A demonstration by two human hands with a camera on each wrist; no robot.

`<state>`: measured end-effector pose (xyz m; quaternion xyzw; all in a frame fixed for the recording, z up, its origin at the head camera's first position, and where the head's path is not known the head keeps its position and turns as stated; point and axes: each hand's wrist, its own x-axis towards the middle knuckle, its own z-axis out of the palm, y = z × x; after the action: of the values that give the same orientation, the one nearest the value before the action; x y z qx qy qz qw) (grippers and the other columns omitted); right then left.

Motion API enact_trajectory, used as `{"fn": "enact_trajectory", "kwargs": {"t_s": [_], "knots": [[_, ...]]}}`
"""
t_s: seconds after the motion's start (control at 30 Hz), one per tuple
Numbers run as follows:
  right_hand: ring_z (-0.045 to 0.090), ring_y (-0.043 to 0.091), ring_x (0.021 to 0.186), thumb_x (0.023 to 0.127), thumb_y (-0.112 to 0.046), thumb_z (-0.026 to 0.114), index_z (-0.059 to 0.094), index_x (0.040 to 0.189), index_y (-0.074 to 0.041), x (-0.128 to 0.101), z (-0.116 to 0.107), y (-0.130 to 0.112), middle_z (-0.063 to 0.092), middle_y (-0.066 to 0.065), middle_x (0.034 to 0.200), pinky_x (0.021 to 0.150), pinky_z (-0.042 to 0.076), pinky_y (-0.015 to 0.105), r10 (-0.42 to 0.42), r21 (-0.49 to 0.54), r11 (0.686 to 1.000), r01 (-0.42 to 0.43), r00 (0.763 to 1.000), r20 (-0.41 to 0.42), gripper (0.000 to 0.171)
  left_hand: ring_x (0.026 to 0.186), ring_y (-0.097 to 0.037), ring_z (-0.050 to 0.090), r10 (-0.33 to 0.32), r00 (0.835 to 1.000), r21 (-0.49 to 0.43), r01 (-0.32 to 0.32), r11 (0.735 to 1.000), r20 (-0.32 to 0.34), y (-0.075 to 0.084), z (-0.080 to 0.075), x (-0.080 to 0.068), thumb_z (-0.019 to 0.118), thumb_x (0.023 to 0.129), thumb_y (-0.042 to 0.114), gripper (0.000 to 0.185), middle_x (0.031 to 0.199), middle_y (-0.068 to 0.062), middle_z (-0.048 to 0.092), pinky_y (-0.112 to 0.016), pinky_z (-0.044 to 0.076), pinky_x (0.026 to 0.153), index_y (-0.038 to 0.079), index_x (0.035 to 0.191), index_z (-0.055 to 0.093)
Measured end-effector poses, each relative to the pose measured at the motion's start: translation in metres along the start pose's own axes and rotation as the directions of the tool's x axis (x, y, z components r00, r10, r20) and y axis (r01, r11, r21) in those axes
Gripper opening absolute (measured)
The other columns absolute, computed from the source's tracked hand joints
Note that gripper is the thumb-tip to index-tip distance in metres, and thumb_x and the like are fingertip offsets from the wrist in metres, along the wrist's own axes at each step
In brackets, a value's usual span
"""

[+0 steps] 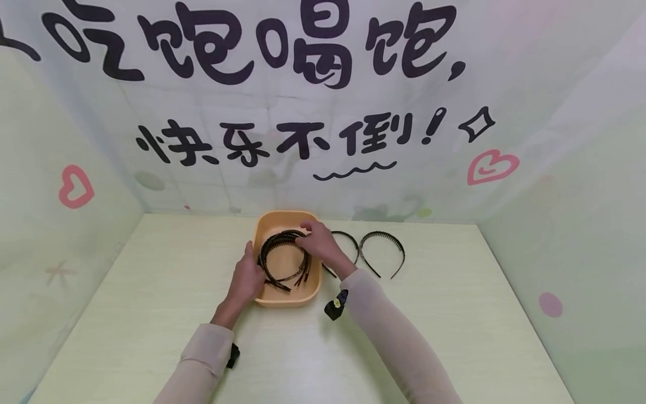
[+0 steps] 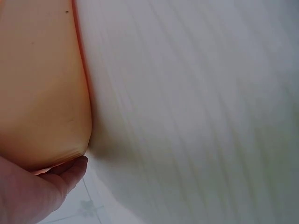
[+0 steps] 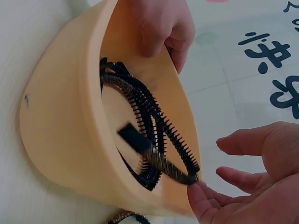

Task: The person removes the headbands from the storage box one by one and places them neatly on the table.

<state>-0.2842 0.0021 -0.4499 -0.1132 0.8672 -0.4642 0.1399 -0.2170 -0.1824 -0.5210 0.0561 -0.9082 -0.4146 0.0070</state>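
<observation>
A peach-coloured plastic basket point(image 1: 287, 303) holds several black toothed headbands point(image 3: 152, 109), nested in a loose ring. My left hand point(image 1: 247, 279) grips the basket's left side, with the thumb inside the wall and the fingers outside. At the basket's upper right, my right hand point(image 1: 323, 244) is over the rim beside the headbands. In the right wrist view, the thumb and fingers of the right hand point(image 3: 254, 179) stand apart, and one fingertip touches the end of the headbands' curve. The left wrist view shows only the basket's outer wall point(image 2: 42, 93) and part of the left hand point(image 2: 42, 186).
Two more black headbands lie on the pale table point(image 1: 429, 336) right of the basket: one point(image 1: 348, 235) partly hidden by the right arm, another point(image 1: 388, 235) fully visible. A printed wall point(image 1: 282, 191) stands right behind the basket, with side walls left and right.
</observation>
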Motion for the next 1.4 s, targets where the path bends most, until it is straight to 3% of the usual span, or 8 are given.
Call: {"fn": "enact_trajectory", "kwargs": {"t_s": [0.17,0.4,0.6,0.73,0.87,1.03,1.3,1.4], "knots": [[0.055,0.032,0.124,0.095,-0.009,0.063,0.056,0.136,0.004,0.001,-0.004,0.003,0.06,0.02,0.132,0.1,0.048,0.045,0.021,0.015,1.0,-0.021,1.0,-0.018,0.043,0.102,-0.042,0.064,0.003,1.0,0.012,-0.003,1.0,-0.001,0.0,0.0,0.0,0.035,0.092,-0.007,0.07,0.141,-0.043,0.04,-0.046,0.052,0.081,-0.011,0.154,0.002],[0.063,0.022,0.094,0.091,-0.007,0.068,0.072,0.111,0.001,0.002,-0.004,0.007,0.069,0.013,0.105,0.077,0.053,0.03,0.001,-0.051,0.999,-0.001,1.0,0.005,0.022,0.112,-0.046,0.06,-0.003,1.0,0.015,0.003,1.0,0.006,-0.001,0.0,0.001,0.034,0.093,-0.006,0.069,0.143,-0.042,0.038,-0.05,0.05,0.088,-0.01,0.154,0.001],[0.065,0.025,0.088,0.091,-0.01,0.069,0.071,0.114,-0.001,-0.002,-0.007,0.009,0.069,0.012,0.103,0.07,0.055,0.033,-0.042,-0.087,0.995,0.048,0.997,0.066,0.025,0.075,-0.03,0.064,-0.01,1.0,0.018,0.01,1.0,0.008,0.0,0.0,0.0,0.035,0.093,-0.005,0.07,0.137,-0.043,0.045,-0.039,0.05,0.066,-0.009,0.155,0.002],[0.069,0.029,0.08,0.091,-0.01,0.069,0.07,0.115,0.0,-0.004,-0.01,0.011,0.07,0.014,0.101,0.07,0.059,0.04,-0.049,-0.071,0.996,0.055,0.995,0.084,0.026,0.054,-0.021,0.055,-0.02,1.0,-0.01,0.02,1.0,0.018,0.001,-0.001,-0.001,0.036,0.093,-0.006,0.073,0.12,-0.041,0.057,-0.033,0.043,0.053,-0.007,0.156,0.0],[0.068,0.021,0.074,0.092,-0.009,0.069,0.072,0.114,-0.001,-0.005,-0.014,0.014,0.071,0.013,0.1,0.066,0.059,0.034,-0.04,-0.072,0.996,0.044,0.998,0.055,0.024,0.05,-0.019,0.052,-0.018,1.0,-0.015,0.019,1.0,0.014,0.002,-0.001,-0.001,0.039,0.092,-0.006,0.074,0.093,-0.034,0.064,-0.032,0.041,0.05,-0.006,0.156,0.001],[0.07,0.023,0.075,0.092,-0.01,0.068,0.073,0.112,-0.002,-0.005,-0.02,0.02,0.073,0.012,0.098,0.064,0.059,0.031,-0.031,-0.048,0.998,0.032,0.999,0.025,0.022,0.055,-0.021,0.054,-0.004,1.0,0.0,0.004,1.0,-0.004,-0.001,-0.001,0.0,0.037,0.093,-0.006,0.071,0.102,-0.037,0.063,-0.032,0.042,0.052,-0.008,0.155,0.002],[0.072,0.028,0.082,0.093,-0.007,0.066,0.072,0.114,0.001,-0.008,-0.025,0.029,0.073,0.02,0.102,0.075,0.059,0.043,0.004,0.037,0.999,-0.004,1.0,-0.002,0.024,0.073,-0.028,0.063,-0.004,1.0,-0.001,0.004,1.0,0.002,-0.001,0.0,0.0,0.038,0.092,-0.007,0.073,0.132,-0.044,0.048,-0.034,0.047,0.059,-0.009,0.155,0.002],[0.073,0.027,0.08,0.093,-0.008,0.065,0.071,0.116,0.001,-0.008,-0.027,0.031,0.073,0.02,0.102,0.073,0.059,0.041,0.021,0.062,0.998,-0.02,1.0,-0.019,0.025,0.068,-0.028,0.062,-0.009,1.0,-0.004,0.009,1.0,0.007,-0.001,0.0,0.0,0.037,0.091,-0.007,0.073,0.13,-0.043,0.05,-0.034,0.047,0.057,-0.008,0.155,0.001]]}}
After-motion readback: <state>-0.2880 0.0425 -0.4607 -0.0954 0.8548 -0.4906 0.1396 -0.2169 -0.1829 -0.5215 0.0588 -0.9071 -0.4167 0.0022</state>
